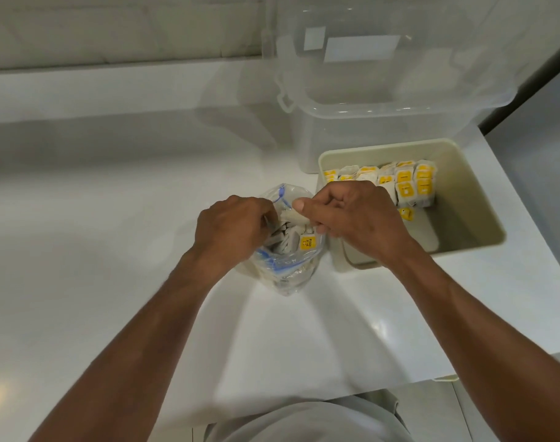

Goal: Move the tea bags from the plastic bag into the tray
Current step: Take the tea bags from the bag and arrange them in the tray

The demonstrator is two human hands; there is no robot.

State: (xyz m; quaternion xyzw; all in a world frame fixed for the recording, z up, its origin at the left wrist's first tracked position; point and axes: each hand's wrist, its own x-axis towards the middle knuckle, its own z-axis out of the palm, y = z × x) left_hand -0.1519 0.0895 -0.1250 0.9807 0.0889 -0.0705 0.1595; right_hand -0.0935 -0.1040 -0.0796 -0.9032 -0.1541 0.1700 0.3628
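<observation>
A clear plastic bag (288, 275) with a blue zip strip stands open on the white counter, with tea bags inside. One yellow tag (308, 242) hangs at its mouth. My left hand (231, 228) grips the bag's left rim. My right hand (352, 215) pinches a pale tea bag (299, 217) above the bag's opening. To the right sits the beige tray (476, 199), with several yellow-tagged tea bags (409, 183) lined along its far side.
A large clear plastic storage box (384, 100) with its lid tilted up stands behind the tray. The white counter (97, 234) stretches to the left and ends at an edge (336, 397) close to my body. A dark gap runs along the right side.
</observation>
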